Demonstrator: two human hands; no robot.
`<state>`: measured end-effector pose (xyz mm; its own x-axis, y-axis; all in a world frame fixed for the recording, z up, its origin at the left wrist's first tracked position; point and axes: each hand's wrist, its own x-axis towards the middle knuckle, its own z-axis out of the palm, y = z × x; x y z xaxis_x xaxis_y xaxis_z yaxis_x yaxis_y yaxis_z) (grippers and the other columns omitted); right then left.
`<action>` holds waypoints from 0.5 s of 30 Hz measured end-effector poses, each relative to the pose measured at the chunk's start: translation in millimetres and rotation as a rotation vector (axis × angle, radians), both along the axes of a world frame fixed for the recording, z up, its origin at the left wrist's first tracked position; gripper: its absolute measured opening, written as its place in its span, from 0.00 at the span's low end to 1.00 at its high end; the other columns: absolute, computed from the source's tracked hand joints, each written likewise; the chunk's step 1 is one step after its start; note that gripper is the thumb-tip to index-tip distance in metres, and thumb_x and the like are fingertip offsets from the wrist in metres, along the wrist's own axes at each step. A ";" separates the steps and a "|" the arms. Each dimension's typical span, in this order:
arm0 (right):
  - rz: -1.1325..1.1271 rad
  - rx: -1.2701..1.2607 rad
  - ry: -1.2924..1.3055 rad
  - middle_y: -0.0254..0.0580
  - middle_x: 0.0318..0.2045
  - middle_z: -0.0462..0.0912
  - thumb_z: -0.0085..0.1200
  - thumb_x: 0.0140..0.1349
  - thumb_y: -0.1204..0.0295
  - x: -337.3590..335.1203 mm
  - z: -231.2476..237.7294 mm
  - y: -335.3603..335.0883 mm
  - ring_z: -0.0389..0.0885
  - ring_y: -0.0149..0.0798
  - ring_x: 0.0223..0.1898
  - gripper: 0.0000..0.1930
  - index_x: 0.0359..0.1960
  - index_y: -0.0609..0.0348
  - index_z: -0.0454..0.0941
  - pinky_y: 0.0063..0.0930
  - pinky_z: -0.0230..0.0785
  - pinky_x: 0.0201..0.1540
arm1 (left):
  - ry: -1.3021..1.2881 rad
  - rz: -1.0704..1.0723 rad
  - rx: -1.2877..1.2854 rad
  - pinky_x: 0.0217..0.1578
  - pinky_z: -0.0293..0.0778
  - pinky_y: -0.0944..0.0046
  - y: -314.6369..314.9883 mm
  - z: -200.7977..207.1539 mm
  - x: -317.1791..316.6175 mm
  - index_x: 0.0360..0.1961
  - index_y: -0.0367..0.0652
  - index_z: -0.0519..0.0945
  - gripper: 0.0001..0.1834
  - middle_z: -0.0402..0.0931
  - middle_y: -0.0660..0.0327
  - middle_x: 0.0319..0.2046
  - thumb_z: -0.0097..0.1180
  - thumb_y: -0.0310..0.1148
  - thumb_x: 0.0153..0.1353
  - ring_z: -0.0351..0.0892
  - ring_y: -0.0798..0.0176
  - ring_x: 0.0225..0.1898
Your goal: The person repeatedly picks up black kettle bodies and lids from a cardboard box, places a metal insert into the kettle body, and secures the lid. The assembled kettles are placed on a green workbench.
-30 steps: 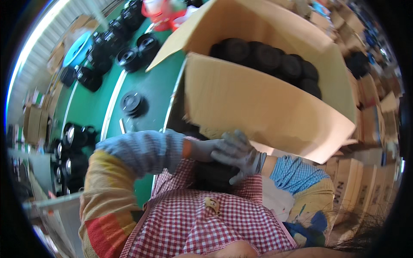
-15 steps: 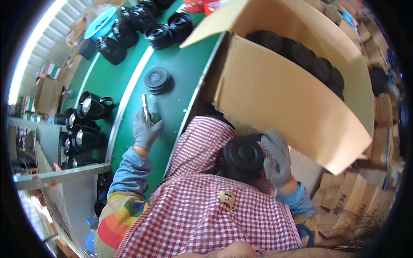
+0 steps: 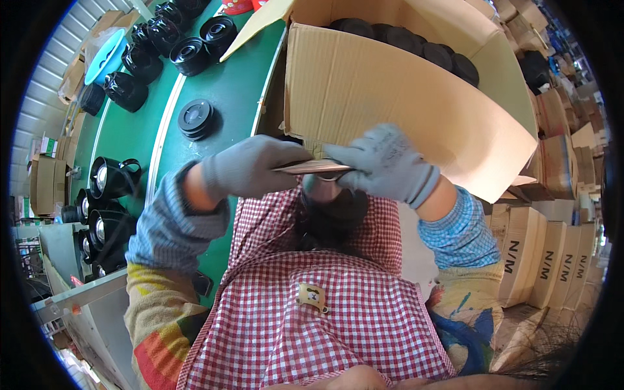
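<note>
the largest thing i see is the green table [image 3: 237, 91], w/ white lines along it, on the person's left. next to it stands a big open carton [image 3: 396, 110], approx. in front of the person; many black round pieces [image 3: 403, 40] lie inside. then comes the red-white checked apron [image 3: 312, 344], which covers the person's chest and lap. on the right, a row of smaller cartons [image 3: 523, 260] stands upright, side by side. a light blue basin [image 3: 107, 57] is at the far left edge of the table, near several glossy black mugs [image 3: 127, 91]. both hands wear grey gloves: the l. hand [image 3: 257, 166] and the r. hand [image 3: 387, 166] face each other above the lap. under them, btw. the thighs, rests a dark rounded thing [image 3: 338, 214], partly hidden, so its exact kind i cannot tell. a small stack of black discs [image 3: 196, 118] sits alone on the table. the smallest is a thin flat piece [image 3: 315, 166], held level btw. the hands: l. fingers are closed on its left end, r. fingers & thumb pinch its right end.
</note>
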<state>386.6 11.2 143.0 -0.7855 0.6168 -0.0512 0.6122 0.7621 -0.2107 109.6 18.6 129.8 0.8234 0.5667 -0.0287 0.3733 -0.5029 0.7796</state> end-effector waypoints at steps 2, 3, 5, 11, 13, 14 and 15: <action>-0.049 -0.168 0.012 0.44 0.42 0.88 0.57 0.65 0.46 28.4 -19.0 1.3 0.87 0.49 0.42 0.27 0.57 0.49 0.81 0.46 0.75 0.47 | 0.066 -0.086 -0.124 0.45 0.78 0.57 19.1 -15.0 27.0 0.55 0.34 0.81 0.22 0.83 0.50 0.38 0.62 0.29 0.60 0.83 0.53 0.40; -0.065 -0.189 0.074 0.46 0.40 0.88 0.58 0.65 0.46 33.8 -33.3 -1.5 0.87 0.50 0.41 0.26 0.57 0.49 0.82 0.45 0.76 0.45 | 0.079 -0.101 -0.161 0.45 0.79 0.56 23.3 -24.3 32.9 0.55 0.36 0.82 0.21 0.84 0.49 0.40 0.62 0.29 0.60 0.84 0.53 0.41; -0.110 -0.222 0.197 0.49 0.37 0.88 0.58 0.65 0.48 43.0 -60.5 -13.6 0.86 0.53 0.38 0.25 0.56 0.50 0.82 0.43 0.77 0.41 | 0.133 -0.116 -0.228 0.46 0.79 0.56 31.0 -40.9 39.2 0.56 0.37 0.82 0.22 0.84 0.49 0.40 0.62 0.29 0.60 0.84 0.53 0.41; -0.227 -0.223 0.247 0.49 0.38 0.87 0.59 0.66 0.53 51.0 -87.6 -18.1 0.86 0.54 0.38 0.22 0.58 0.48 0.81 0.47 0.77 0.41 | 0.121 -0.117 -0.154 0.47 0.81 0.55 41.5 -68.8 43.5 0.58 0.41 0.83 0.23 0.86 0.49 0.43 0.62 0.30 0.60 0.86 0.49 0.43; -0.260 -0.305 0.193 0.50 0.37 0.87 0.57 0.67 0.54 40.3 -70.5 -22.7 0.86 0.54 0.38 0.24 0.61 0.50 0.78 0.48 0.77 0.41 | 0.177 -0.118 -0.121 0.46 0.80 0.55 41.9 -59.7 42.9 0.57 0.43 0.83 0.22 0.86 0.49 0.43 0.62 0.29 0.60 0.86 0.48 0.42; -0.275 -0.347 0.165 0.50 0.37 0.87 0.56 0.67 0.54 36.1 -65.8 -27.3 0.86 0.55 0.38 0.25 0.62 0.51 0.77 0.48 0.77 0.40 | 0.206 -0.118 -0.106 0.46 0.80 0.55 40.4 -53.8 42.4 0.57 0.44 0.84 0.22 0.86 0.48 0.42 0.62 0.29 0.60 0.86 0.47 0.42; -0.248 -0.325 0.150 0.51 0.33 0.86 0.53 0.69 0.55 36.1 -67.5 -32.4 0.85 0.57 0.36 0.23 0.59 0.56 0.77 0.50 0.76 0.39 | 0.241 -0.122 -0.058 0.45 0.80 0.55 37.9 -49.3 43.8 0.56 0.45 0.84 0.21 0.85 0.48 0.41 0.62 0.30 0.60 0.86 0.47 0.42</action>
